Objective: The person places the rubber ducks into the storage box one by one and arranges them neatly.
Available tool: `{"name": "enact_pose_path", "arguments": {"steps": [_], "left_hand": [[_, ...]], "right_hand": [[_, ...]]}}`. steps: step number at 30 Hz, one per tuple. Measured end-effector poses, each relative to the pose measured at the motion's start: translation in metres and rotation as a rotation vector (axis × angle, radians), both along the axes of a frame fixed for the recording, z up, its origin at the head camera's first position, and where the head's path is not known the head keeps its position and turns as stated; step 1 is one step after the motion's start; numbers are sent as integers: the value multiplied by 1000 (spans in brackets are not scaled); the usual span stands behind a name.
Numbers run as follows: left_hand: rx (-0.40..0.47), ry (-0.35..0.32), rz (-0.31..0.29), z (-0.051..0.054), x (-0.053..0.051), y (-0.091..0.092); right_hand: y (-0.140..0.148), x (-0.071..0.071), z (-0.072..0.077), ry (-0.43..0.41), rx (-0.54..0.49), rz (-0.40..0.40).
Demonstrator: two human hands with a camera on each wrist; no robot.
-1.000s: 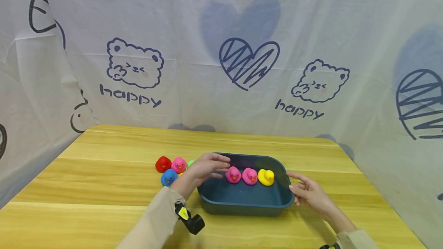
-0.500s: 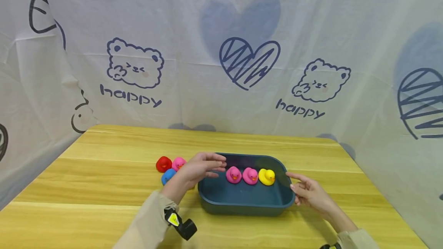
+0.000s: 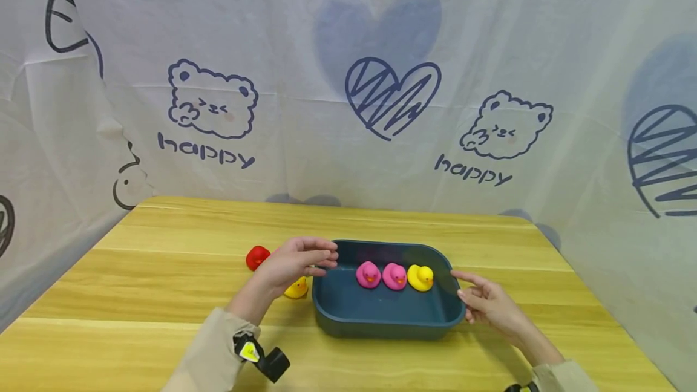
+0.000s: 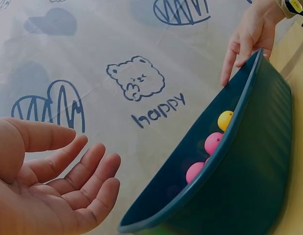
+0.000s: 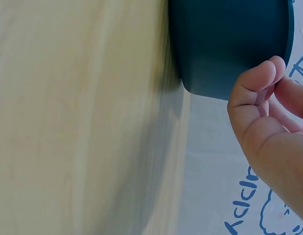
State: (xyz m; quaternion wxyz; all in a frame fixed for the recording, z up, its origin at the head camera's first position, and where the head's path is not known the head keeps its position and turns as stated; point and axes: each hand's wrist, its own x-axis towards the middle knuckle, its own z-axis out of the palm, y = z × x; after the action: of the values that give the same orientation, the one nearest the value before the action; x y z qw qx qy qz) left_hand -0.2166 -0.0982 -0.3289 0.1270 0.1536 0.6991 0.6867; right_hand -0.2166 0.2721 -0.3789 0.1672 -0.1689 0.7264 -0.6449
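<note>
Head view. A dark blue tub (image 3: 381, 329) stands level on the wooden table (image 3: 136, 295). Contents: three toy ducks in a row toward its far side, namely a left pink duck (image 3: 368, 275), a middle pink duck (image 3: 394, 277) and a yellow duck (image 3: 420, 278) at the right end. Outside, to the left: a red duck (image 3: 257, 257) and a loose yellow duck (image 3: 296, 288), each partly covered by the left hand (image 3: 288, 262). That hand hangs between these and the tub, its fingers lightly bent and holding nothing. The right hand (image 3: 492, 307) touches the tub's right end at the rim, index finger fairly straight.

Handling (judged): ducks look like light, soft vinyl, probably squeezable, smooth, unlikely to break; best taken round the body, from the sides or above. Tub looks like stiff, light plastic that may slide if nudged; hold by the rim or end wall.

Left wrist view. Left fingers spread apart, relaxed, clear of the tub. The two pink ducks and the yellow one show over the rim.

Right wrist view. Right fingers curl close together against the tub's outer wall; whether they pinch the rim cannot be told. Tub contents are out of sight here.
</note>
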Motion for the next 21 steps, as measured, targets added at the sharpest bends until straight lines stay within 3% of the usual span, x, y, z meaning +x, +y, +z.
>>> {"name": "enact_pose_path", "arguments": {"steps": [13, 21], "left_hand": [[-10, 12, 73, -3, 1, -33], [2, 25, 181, -3, 3, -52]], "right_hand": [[1, -1, 1, -19, 16, -7], [1, -1, 1, -14, 16, -7]]}}
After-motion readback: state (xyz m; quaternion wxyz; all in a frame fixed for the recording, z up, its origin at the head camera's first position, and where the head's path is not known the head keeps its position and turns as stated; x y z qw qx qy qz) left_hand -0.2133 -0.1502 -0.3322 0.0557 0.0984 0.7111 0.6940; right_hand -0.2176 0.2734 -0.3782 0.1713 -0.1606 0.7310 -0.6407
